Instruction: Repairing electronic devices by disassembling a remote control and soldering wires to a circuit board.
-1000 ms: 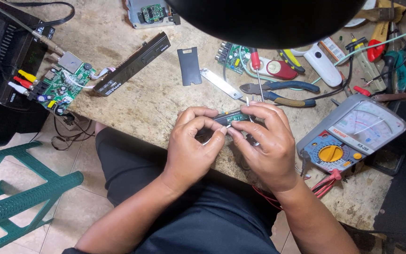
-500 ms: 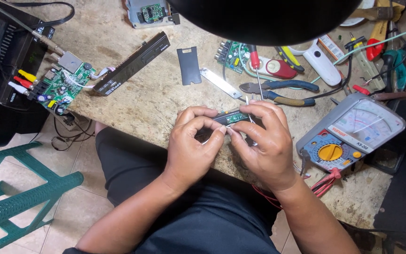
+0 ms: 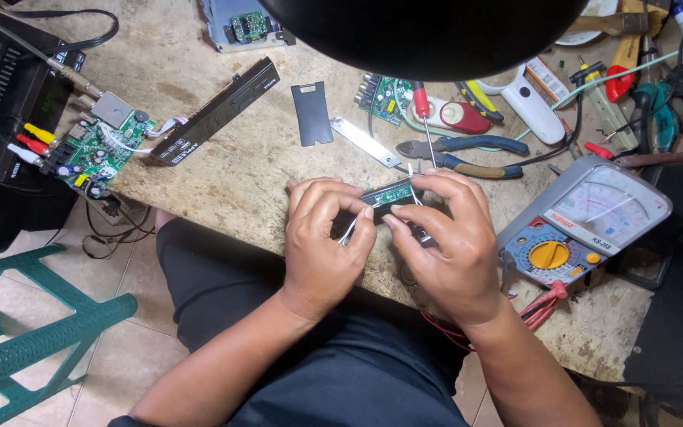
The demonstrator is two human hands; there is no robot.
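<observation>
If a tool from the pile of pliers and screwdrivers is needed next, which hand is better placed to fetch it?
Probably the right hand. The blue-handled pliers and red screwdriver lie just beyond it on its side of the bench, while the left hand would have to cross over the small circuit board both hands pinch.

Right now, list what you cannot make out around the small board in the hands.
Head view only:
- Small circuit board: its underside and ends hidden by the fingers of the left hand and right hand.
- Thin metal tool: too fine to identify.
- Benchtop at top: covered by the black lamp shade.
- Analog multimeter: dial setting too small.
</observation>
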